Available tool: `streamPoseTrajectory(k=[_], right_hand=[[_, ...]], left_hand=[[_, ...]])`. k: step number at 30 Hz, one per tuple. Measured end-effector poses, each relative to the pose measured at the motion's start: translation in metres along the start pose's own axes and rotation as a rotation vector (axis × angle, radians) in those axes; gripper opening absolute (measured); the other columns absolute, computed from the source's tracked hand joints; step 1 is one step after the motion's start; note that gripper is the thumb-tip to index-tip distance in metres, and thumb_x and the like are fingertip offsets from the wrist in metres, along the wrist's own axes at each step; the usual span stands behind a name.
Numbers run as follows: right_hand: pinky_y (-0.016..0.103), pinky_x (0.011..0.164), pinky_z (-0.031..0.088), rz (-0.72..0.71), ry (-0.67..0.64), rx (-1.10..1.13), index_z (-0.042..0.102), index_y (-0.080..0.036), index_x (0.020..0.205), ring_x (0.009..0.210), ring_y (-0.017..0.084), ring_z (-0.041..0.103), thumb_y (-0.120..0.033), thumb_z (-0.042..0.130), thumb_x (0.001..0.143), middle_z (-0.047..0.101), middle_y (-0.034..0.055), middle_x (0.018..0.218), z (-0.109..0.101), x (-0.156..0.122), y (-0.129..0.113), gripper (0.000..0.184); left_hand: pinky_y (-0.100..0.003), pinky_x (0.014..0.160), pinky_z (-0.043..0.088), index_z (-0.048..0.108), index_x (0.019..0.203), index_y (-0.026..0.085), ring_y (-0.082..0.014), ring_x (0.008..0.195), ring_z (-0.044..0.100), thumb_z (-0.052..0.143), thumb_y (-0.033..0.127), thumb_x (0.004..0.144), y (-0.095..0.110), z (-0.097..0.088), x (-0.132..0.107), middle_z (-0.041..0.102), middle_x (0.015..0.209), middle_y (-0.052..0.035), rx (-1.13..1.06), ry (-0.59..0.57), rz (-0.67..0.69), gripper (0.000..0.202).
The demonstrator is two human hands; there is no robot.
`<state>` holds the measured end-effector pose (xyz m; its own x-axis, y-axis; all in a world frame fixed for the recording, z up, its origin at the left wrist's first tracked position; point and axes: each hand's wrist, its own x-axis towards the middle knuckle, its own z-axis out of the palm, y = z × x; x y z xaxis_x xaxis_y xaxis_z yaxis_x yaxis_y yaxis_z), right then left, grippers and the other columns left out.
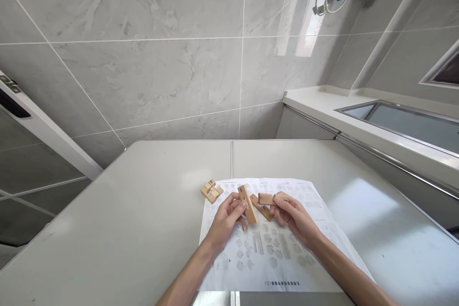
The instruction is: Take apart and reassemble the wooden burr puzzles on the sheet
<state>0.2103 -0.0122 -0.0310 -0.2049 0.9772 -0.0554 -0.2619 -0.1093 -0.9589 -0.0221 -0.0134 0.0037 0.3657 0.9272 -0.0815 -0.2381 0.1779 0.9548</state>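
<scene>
Grey table (143, 210) w/ printed sheet (272, 258) | hands: L (227, 220) grips wood bar (247, 204), R (292, 215) pinches block (266, 198) | assembled pieces (211, 191) nr.

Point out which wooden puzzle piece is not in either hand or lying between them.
The joined wooden pieces at the paper sheet's upper-left corner, apart from both hands. The left hand holds a long bar; the right hand holds a short block.

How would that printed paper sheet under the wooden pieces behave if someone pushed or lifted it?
The printed paper sheet lies thin and flat on the smooth grey table, so it would probably slide easily when pushed. Lifted by one edge it would likely flop and bend. The small assembled wooden block at its corner looks light, so it may barely hold it down.
</scene>
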Motion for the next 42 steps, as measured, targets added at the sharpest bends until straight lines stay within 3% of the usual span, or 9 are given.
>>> streamPoseTrajectory(k=[5, 8, 14, 17, 24, 28, 33, 38, 42], right_hand=[[0.029, 0.057, 0.04, -0.064, 0.274, -0.407, 0.072, -0.022, 0.09, 0.061, 0.018, 0.054, -0.064, 0.067, 0.095, 0.07, 0.0026, 0.079, -0.004, 0.003, 0.002, 0.043], [0.031, 0.059, 0.045, -0.064, 0.356, -0.563, 0.075, -0.023, 0.096, 0.067, 0.022, 0.061, -0.065, 0.063, 0.096, 0.075, 0.0047, 0.085, -0.008, 0.004, 0.006, 0.044], [0.033, 0.059, 0.049, -0.102, 0.429, -0.761, 0.071, -0.025, 0.102, 0.058, 0.019, 0.057, -0.061, 0.06, 0.097, 0.08, 0.0059, 0.101, -0.012, 0.005, 0.011, 0.038], [0.034, 0.063, 0.052, -0.152, 0.458, -0.789, 0.065, -0.026, 0.109, 0.065, 0.021, 0.064, -0.059, 0.061, 0.097, 0.08, 0.0062, 0.104, -0.012, 0.006, 0.013, 0.036], [0.035, 0.067, 0.053, -0.134, 0.37, -0.793, 0.07, -0.024, 0.106, 0.071, 0.024, 0.068, -0.065, 0.049, 0.103, 0.08, 0.0075, 0.091, -0.011, 0.007, 0.013, 0.046], [0.037, 0.067, 0.052, -0.159, 0.393, -0.821, 0.073, -0.024, 0.103, 0.07, 0.024, 0.065, -0.068, 0.049, 0.102, 0.079, 0.0092, 0.097, -0.009, 0.006, 0.012, 0.05], [0.039, 0.07, 0.054, -0.197, 0.403, -0.819, 0.069, -0.024, 0.122, 0.072, 0.025, 0.066, -0.062, 0.053, 0.102, 0.078, 0.009, 0.099, -0.01, 0.006, 0.016, 0.046], [0.043, 0.079, 0.054, -0.239, 0.272, -0.959, 0.073, -0.026, 0.106, 0.087, 0.028, 0.069, -0.05, 0.048, 0.107, 0.076, 0.0103, 0.105, -0.011, 0.005, 0.021, 0.035], [0.044, 0.079, 0.055, -0.261, 0.202, -0.999, 0.072, -0.026, 0.106, 0.091, 0.029, 0.068, -0.042, 0.049, 0.106, 0.074, 0.0096, 0.1, -0.01, 0.004, 0.021, 0.028]], left_hand=[[-0.026, 0.06, 0.05, 0.046, 0.14, 0.024, -0.0145, 0.065, 0.06, 0.065, 0.05, 0.098, -0.006, 0.003, 0.0, 0.063, 0.082, 0.0032, 0.305, 0.182, 0.053, 0.053], [-0.028, 0.067, 0.051, 0.037, 0.153, 0.024, -0.0167, 0.07, 0.065, 0.06, 0.043, 0.101, -0.013, 0.003, -0.003, 0.064, 0.076, 0.0044, 0.56, 0.231, 0.143, 0.06], [-0.03, 0.068, 0.051, 0.038, 0.158, 0.027, -0.0176, 0.067, 0.07, 0.055, 0.036, 0.1, -0.022, 0.002, -0.005, 0.072, 0.077, 0.0052, 0.921, 0.236, 0.154, 0.061], [-0.028, 0.064, 0.049, 0.049, 0.149, 0.027, -0.0168, 0.062, 0.069, 0.055, 0.033, 0.098, -0.024, 0.002, -0.003, 0.071, 0.073, 0.0064, 1.01, 0.252, 0.145, 0.051], [-0.027, 0.063, 0.043, 0.071, 0.119, 0.029, -0.0156, 0.059, 0.063, 0.052, 0.026, 0.097, -0.023, 0.002, -0.003, 0.066, 0.066, 0.0059, 1.174, 0.237, 0.199, 0.029], [-0.027, 0.059, 0.037, 0.071, 0.116, 0.028, -0.0167, 0.054, 0.059, 0.055, 0.024, 0.093, -0.024, 0.001, -0.003, 0.063, 0.061, 0.0056, 1.177, 0.247, 0.212, 0.028], [-0.027, 0.057, 0.033, 0.071, 0.111, 0.028, -0.0169, 0.05, 0.056, 0.054, 0.024, 0.094, -0.027, -0.001, -0.003, 0.06, 0.058, 0.0059, 1.115, 0.235, 0.23, 0.024], [-0.027, 0.056, 0.032, 0.069, 0.115, 0.027, -0.0175, 0.049, 0.055, 0.052, 0.025, 0.095, -0.03, -0.002, -0.003, 0.058, 0.057, 0.0058, 1.149, 0.244, 0.234, 0.025], [-0.028, 0.056, 0.03, 0.066, 0.116, 0.026, -0.0183, 0.049, 0.054, 0.05, 0.024, 0.097, -0.032, -0.001, -0.003, 0.056, 0.057, 0.0058, 1.203, 0.217, 0.203, 0.024]])
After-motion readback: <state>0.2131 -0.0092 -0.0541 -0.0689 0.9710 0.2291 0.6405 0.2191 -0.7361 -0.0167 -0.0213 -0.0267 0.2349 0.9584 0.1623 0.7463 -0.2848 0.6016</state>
